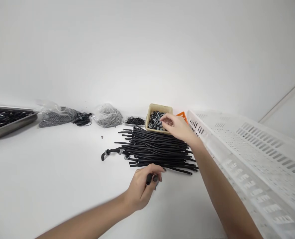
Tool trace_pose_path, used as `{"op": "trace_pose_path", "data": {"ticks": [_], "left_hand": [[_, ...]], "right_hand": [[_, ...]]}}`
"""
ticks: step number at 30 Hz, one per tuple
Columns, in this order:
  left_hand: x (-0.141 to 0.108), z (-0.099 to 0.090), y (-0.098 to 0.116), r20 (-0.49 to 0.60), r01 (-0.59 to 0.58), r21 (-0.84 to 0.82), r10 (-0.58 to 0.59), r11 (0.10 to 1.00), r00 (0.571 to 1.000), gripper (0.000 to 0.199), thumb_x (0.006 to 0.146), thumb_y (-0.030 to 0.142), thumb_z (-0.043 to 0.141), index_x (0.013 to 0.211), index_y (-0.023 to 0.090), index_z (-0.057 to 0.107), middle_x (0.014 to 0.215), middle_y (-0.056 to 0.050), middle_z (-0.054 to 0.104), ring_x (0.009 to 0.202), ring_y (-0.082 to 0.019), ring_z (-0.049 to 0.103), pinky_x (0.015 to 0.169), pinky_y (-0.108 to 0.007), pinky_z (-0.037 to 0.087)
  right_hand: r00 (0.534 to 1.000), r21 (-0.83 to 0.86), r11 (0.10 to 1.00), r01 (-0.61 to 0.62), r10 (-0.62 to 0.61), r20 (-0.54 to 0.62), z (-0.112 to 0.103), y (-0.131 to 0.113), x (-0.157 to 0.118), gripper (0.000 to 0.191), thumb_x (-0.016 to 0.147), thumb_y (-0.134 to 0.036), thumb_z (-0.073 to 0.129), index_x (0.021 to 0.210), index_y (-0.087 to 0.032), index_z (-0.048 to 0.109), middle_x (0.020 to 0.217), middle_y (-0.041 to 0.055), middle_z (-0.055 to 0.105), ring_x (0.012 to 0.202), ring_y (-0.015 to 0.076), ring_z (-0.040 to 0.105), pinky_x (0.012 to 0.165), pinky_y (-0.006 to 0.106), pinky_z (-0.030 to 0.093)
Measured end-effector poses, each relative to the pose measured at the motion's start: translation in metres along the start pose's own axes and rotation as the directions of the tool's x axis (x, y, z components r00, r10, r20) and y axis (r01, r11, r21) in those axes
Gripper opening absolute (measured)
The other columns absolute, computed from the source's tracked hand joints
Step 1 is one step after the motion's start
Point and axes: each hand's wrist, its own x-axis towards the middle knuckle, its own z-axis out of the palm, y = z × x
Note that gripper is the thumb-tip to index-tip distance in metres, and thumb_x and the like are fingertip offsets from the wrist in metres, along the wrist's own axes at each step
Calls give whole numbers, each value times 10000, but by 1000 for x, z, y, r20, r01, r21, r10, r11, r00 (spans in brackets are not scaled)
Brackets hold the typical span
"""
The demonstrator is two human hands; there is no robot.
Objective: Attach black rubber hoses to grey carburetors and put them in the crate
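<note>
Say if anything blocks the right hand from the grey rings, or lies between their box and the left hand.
Nothing visible blocks the right hand: its fingertips are over the open box, at the grey rings. Between the box and the left hand, which holds a black part, lie black tubes.

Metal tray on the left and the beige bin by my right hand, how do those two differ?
The metal tray is grey and shallow-looking, while the beige bin is pale yellowish and compact.
The metal tray is cut off by the picture's left edge; the beige bin is in frame, partly covered by your right hand.
The metal tray holds mostly dark pieces, the beige bin grey and black ring-like parts.
Both are open-topped.
</note>
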Motion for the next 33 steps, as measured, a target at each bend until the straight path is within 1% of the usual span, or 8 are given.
{"op": "trace_pose_path", "data": {"ticks": [2,6,12,16,20,26,30,33], "left_hand": [[2,0,3,57,-51,91,46,995,997,213,956,259,365,979,186,564,722,-18,614,571,-94,518,523,-208,423],[5,0,6,101,-31,139,17,990,995,113,869,168,446,774,201,498,602,32,557,510,-86,497,488,-196,371],[5,2,4,135,108,33,-112,994,984,143,754,119,449,706,222,363,547,66,469,443,-74,435,465,-196,328],[3,1,1,106,58,22,-60,998,993,160,682,87,446,702,221,362,539,65,444,471,-80,396,473,-201,277],[2,-1,-4,98,61,31,-64,998,993,130,717,118,467,742,219,389,640,38,450,546,-96,374,499,-219,285],[-1,0,-7,109,164,31,-167,986,980,125,921,292,385,831,215,424,722,21,467,590,-105,390,538,-236,335],[1,4,-1,97,334,-58,-328,941,940,223,981,371,322,878,209,437,665,53,435,531,-82,400,513,-221,355],[9,5,8,9,396,-196,-402,897,916,296,983,453,304,877,207,432,646,66,426,486,-65,383,480,-207,356]], "right_hand": [[997,-161,984,-72,73,3,18,36,8,182,856,-178,527,944,-194,686,913,58,721,851,194,662,787,305,482],[969,-400,914,-67,155,193,46,78,10,233,927,-298,491,971,-231,709,1003,88,724,989,270,636,856,394,428],[976,-498,860,-110,189,109,59,84,7,421,976,-427,353,1031,-226,718,1047,148,684,1070,293,565,895,438,356],[971,-489,864,-115,201,127,63,86,10,401,952,-461,402,989,-240,735,998,121,712,1025,280,580,902,441,323],[978,-395,905,-158,198,65,60,90,13,302,886,-442,529,927,-227,736,967,89,712,953,245,603,875,405,350],[989,-140,979,-146,144,-27,40,93,17,144,722,-189,649,853,-180,708,809,29,661,725,153,578,728,285,439],[980,45,984,-172,175,-92,22,62,15,115,694,-184,634,805,-184,661,643,-21,590,635,149,571,672,291,460],[986,422,894,-153,165,8,10,22,9,140,709,-221,651,829,-188,588,718,-19,629,694,154,647,696,289,500]]}}
